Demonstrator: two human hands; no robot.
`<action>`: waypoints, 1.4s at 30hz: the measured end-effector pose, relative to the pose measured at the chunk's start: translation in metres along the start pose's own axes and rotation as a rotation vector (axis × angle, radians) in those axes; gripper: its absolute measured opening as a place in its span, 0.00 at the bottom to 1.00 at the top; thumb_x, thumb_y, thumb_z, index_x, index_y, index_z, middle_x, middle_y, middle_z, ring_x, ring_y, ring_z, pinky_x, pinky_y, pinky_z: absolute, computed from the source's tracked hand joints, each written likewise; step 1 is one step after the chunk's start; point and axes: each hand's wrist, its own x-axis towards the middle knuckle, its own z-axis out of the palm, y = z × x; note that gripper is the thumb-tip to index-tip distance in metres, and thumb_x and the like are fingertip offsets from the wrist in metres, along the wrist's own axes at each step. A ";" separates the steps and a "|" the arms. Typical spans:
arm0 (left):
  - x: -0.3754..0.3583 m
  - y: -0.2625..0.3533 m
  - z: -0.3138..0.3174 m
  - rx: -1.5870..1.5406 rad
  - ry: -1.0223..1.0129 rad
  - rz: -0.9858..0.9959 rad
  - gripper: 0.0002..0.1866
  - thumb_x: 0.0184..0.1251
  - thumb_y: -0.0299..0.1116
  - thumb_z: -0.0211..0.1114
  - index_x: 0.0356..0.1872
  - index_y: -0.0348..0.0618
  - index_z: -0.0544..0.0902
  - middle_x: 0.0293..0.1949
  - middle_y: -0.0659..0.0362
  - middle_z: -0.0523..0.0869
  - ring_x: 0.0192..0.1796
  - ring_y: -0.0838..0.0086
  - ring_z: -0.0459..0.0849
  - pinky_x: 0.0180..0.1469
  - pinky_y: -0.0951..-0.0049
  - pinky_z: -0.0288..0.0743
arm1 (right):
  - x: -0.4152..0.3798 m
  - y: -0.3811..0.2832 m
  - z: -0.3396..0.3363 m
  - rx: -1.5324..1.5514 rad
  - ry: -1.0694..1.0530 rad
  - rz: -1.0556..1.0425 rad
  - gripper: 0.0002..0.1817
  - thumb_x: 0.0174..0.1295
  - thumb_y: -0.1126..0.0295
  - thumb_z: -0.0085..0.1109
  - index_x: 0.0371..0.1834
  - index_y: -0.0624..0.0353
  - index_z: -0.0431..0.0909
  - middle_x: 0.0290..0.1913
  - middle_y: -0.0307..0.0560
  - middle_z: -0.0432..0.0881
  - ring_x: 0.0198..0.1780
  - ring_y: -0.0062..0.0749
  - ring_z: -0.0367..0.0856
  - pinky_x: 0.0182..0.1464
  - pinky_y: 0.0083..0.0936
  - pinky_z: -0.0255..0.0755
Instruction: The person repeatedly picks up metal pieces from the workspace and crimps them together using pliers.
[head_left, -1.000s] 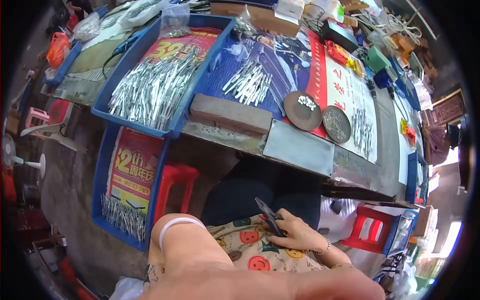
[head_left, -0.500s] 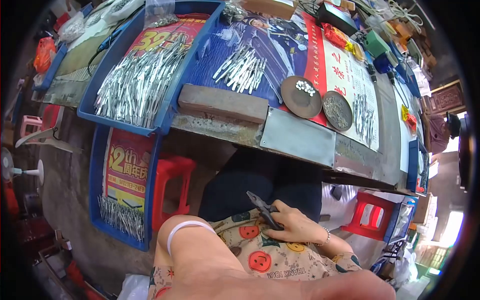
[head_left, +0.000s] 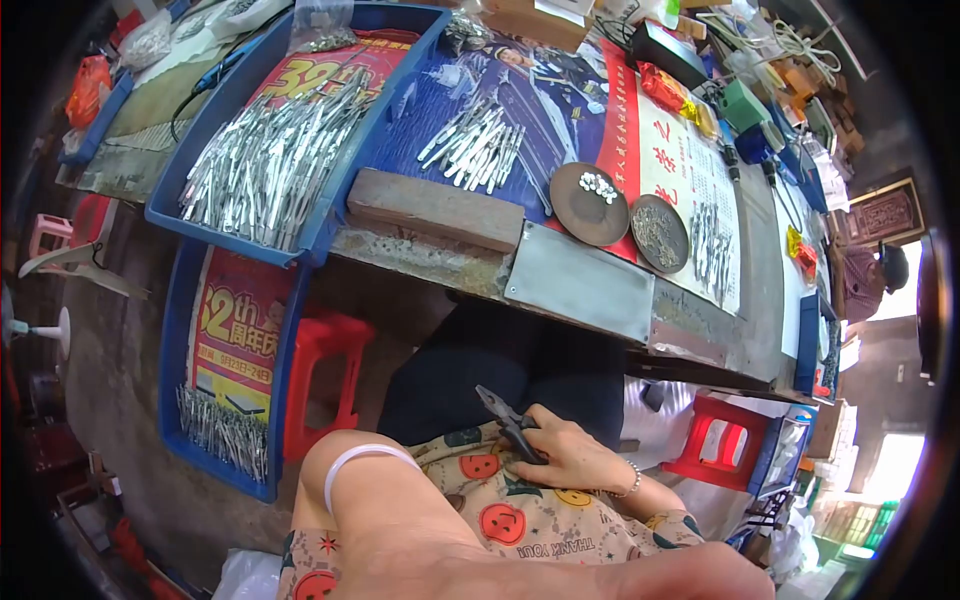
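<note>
My right hand [head_left: 572, 452] is closed around the dark handles of a pair of pliers [head_left: 514, 428]. It rests on my lap, over a beige patterned garment [head_left: 505, 525] with red smiley faces, and the metal jaws point up and to the left. My left arm is bent, with a white band around it near the elbow. The forearm crosses the bottom of the view close to the camera. My left hand [head_left: 690, 575] shows only as a skin-coloured shape at the lower edge, its fingers hidden.
On the workbench are a blue tray [head_left: 335, 215] of slim metal pieces, a loose pile of similar pieces [head_left: 475, 150], and two brown dishes [head_left: 575, 222] [head_left: 662, 258] of small parts. Lower left is another blue tray [head_left: 285, 400], beside a red stool [head_left: 335, 330]. A person [head_left: 862, 280] is far right.
The camera view has turned slightly, so the bench and trays appear a little further left. My right hand still grips the pliers on my lap, and my left arm stays bent.
</note>
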 end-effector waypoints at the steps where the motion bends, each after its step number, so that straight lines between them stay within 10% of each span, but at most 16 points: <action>1: 0.000 0.002 -0.002 0.011 0.011 -0.010 0.08 0.75 0.35 0.55 0.34 0.45 0.72 0.33 0.58 0.73 0.35 0.67 0.76 0.41 0.59 0.70 | -0.001 0.001 0.000 0.005 0.008 0.001 0.19 0.60 0.57 0.68 0.41 0.65 0.82 0.45 0.56 0.73 0.34 0.51 0.79 0.38 0.39 0.74; 19: 0.017 0.055 -0.075 0.265 0.410 0.085 0.06 0.77 0.35 0.51 0.45 0.44 0.71 0.42 0.59 0.69 0.44 0.71 0.67 0.50 0.65 0.63 | 0.002 0.003 0.002 -0.029 0.052 -0.060 0.22 0.61 0.56 0.66 0.32 0.70 0.78 0.40 0.60 0.70 0.32 0.55 0.78 0.37 0.43 0.74; 29: 0.087 0.091 -0.038 0.984 -0.744 -0.262 0.11 0.75 0.33 0.52 0.52 0.40 0.71 0.49 0.55 0.71 0.52 0.68 0.70 0.55 0.60 0.63 | 0.002 -0.002 0.009 -0.069 0.045 -0.091 0.21 0.61 0.55 0.64 0.34 0.69 0.78 0.41 0.60 0.70 0.33 0.56 0.78 0.38 0.44 0.74; 42: 0.091 0.068 -0.027 1.149 -1.017 -0.287 0.17 0.74 0.35 0.53 0.58 0.37 0.72 0.55 0.53 0.74 0.57 0.66 0.71 0.60 0.58 0.63 | 0.003 -0.001 0.010 -0.077 0.059 -0.117 0.20 0.63 0.57 0.62 0.34 0.69 0.77 0.42 0.60 0.70 0.36 0.55 0.78 0.40 0.44 0.74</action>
